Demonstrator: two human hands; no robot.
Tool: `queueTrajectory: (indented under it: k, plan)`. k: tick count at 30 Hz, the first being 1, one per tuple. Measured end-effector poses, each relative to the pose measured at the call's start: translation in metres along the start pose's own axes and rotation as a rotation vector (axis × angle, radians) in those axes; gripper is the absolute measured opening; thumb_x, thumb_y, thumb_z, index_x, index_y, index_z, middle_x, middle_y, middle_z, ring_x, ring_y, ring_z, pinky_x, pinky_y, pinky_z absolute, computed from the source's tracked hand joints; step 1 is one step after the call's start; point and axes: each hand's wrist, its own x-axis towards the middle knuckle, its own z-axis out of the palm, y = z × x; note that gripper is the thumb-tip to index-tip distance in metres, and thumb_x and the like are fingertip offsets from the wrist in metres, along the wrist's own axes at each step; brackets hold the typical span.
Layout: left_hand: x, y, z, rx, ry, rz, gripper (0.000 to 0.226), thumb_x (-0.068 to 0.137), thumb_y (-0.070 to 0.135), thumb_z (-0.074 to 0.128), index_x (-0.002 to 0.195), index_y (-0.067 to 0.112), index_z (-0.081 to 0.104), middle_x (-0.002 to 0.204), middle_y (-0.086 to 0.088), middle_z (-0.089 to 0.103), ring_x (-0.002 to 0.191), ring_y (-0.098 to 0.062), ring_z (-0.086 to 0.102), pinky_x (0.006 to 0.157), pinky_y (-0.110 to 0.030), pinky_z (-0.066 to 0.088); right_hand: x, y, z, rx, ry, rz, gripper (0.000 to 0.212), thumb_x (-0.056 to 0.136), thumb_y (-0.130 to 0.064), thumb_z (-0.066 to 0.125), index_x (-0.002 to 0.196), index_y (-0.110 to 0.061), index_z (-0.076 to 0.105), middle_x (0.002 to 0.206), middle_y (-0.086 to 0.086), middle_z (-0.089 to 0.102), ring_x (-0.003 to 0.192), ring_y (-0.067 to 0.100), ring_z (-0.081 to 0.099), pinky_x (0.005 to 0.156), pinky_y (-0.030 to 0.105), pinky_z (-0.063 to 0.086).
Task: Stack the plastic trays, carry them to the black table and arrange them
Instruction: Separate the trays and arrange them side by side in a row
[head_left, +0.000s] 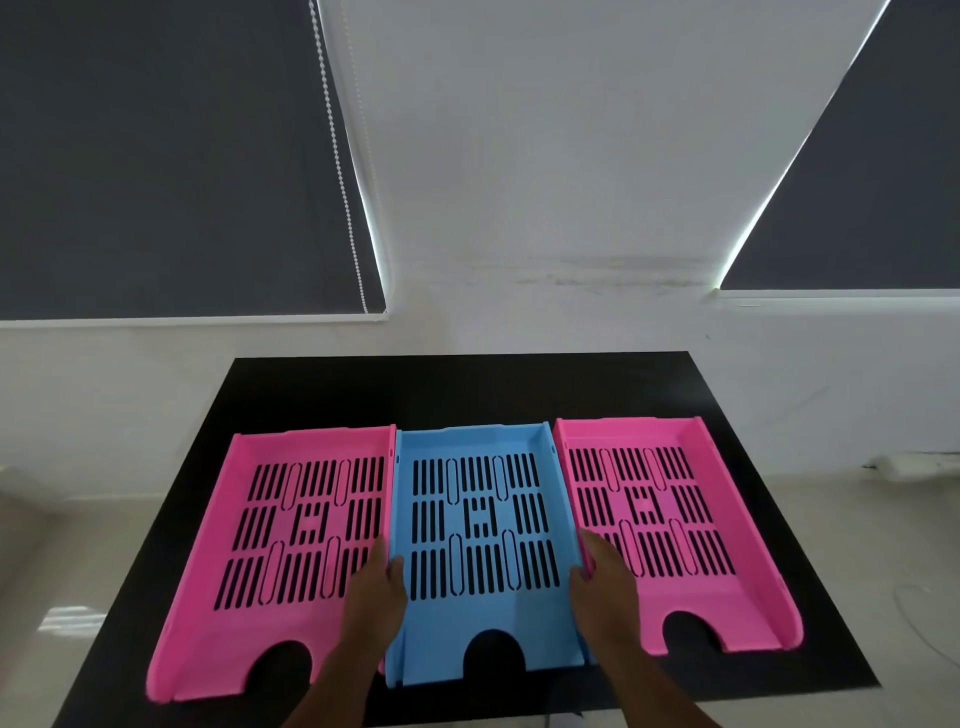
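Trays of slotted plastic lie in a row of three on the black desk (457, 384), seen from the head camera looking forward and down. The left pink tray (218, 613) sits angled a little, its far right corner touching the blue tray (483, 608) in the middle. The right pink tray (727, 608) lies just beside the blue one on the other side, their long walls close together or touching. All three rest flat, open side up, each with a rounded notch cut into its near edge and rows of dark slots through its floor.

The left hand (371, 597) is closed around the blue tray's left wall, thumb lying inside the tray and the other fingers hidden on the outer side, over the edge of the left pink tray. The right hand (605, 587) holds the blue tray's right wall in the same manner, its grip wrapped over the rim with the fingers reaching onto the right pink tray's side.

Behind the desk stands a white wall (545, 156) with two dark roller blinds, the left blind (156, 156) carrying a beaded cord (337, 156), the right blind (872, 182) partly out of frame.
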Motion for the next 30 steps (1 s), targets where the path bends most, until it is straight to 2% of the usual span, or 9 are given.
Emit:
queueTrajectory:
  k: [7,10,13,16,20,23,25,28,30]
  plan:
    - [-0.007,0.005,-0.004,0.021,-0.015,0.046,0.049,0.102,0.022,0.044,0.147,0.005,0.033,0.054,0.0,0.045,0.039,-0.003,0.035,0.037,-0.014,0.038,-0.001,-0.004,-0.004,0.01,0.014,-0.005,0.051,0.093,0.002,0.06,0.141,-0.013,0.053,0.144,0.008,0.058,0.131,0.026,0.056,0.11,0.042,0.044]
    - [-0.007,0.004,-0.006,0.044,-0.006,0.042,0.04,0.101,0.024,0.046,0.134,0.002,0.049,0.055,0.001,0.047,0.038,-0.001,0.035,0.037,-0.014,0.038,-0.003,-0.007,-0.007,0.016,0.024,-0.005,0.048,0.093,0.002,0.06,0.139,-0.011,0.055,0.139,0.009,0.061,0.124,0.024,0.06,0.105,0.037,0.047]
    - [-0.009,0.005,-0.007,0.09,-0.002,0.049,0.033,0.1,0.023,0.049,0.112,-0.006,0.059,0.053,0.004,0.047,0.035,-0.001,0.035,0.034,-0.011,0.036,-0.005,-0.007,-0.008,0.001,0.038,-0.005,0.048,0.093,0.001,0.06,0.139,-0.011,0.054,0.137,0.008,0.062,0.107,0.017,0.066,0.09,0.024,0.054]
    - [-0.012,0.007,-0.007,0.118,0.012,0.067,0.031,0.099,0.022,0.05,0.105,-0.006,0.061,0.054,0.005,0.048,0.036,-0.001,0.038,0.034,-0.01,0.038,-0.005,-0.004,-0.007,-0.016,0.047,0.007,0.048,0.093,-0.001,0.062,0.14,-0.012,0.055,0.134,0.009,0.066,0.081,-0.002,0.061,0.068,0.009,0.05]
    - [-0.013,0.008,-0.01,0.133,0.01,0.088,0.025,0.099,0.021,0.051,0.077,0.014,0.058,0.053,0.006,0.047,0.037,0.0,0.036,0.035,-0.012,0.036,-0.002,0.001,-0.005,-0.006,0.046,0.036,0.046,0.094,-0.002,0.062,0.138,-0.011,0.057,0.12,0.009,0.072,0.061,-0.004,0.059,0.042,0.008,0.047]
    - [-0.011,0.008,-0.01,0.144,0.009,0.093,0.033,0.099,0.021,0.051,0.066,0.021,0.047,0.053,0.006,0.047,0.038,-0.001,0.037,0.035,-0.011,0.035,0.0,0.007,0.0,-0.053,0.021,0.065,0.032,0.096,-0.004,0.059,0.128,-0.001,0.061,0.105,0.019,0.073,0.053,0.002,0.06,0.044,0.014,0.049]
    - [-0.011,0.009,-0.01,0.149,0.009,0.091,0.034,0.099,0.019,0.052,0.066,0.02,0.047,0.053,0.006,0.047,0.039,-0.001,0.038,0.035,-0.011,0.036,0.001,0.009,0.002,-0.081,0.025,0.072,0.03,0.097,-0.005,0.058,0.126,0.0,0.062,0.107,0.023,0.073,0.052,0.003,0.062,0.045,0.015,0.051]
    - [-0.01,0.01,-0.009,0.161,0.01,0.097,0.035,0.098,0.018,0.052,0.064,0.021,0.046,0.053,0.006,0.046,0.04,-0.001,0.038,0.037,-0.011,0.036,0.001,0.007,0.001,-0.093,0.034,0.072,0.029,0.097,-0.005,0.058,0.125,0.0,0.064,0.103,0.019,0.075,0.055,0.003,0.066,0.045,0.013,0.052]
    - [-0.009,0.009,-0.01,0.173,0.005,0.103,0.037,0.099,0.018,0.052,0.063,0.02,0.045,0.053,0.006,0.045,0.041,-0.001,0.038,0.039,-0.012,0.035,0.001,0.004,0.0,-0.104,0.039,0.068,0.029,0.097,-0.005,0.057,0.124,-0.001,0.065,0.098,0.015,0.075,0.06,0.003,0.067,0.053,0.017,0.058]
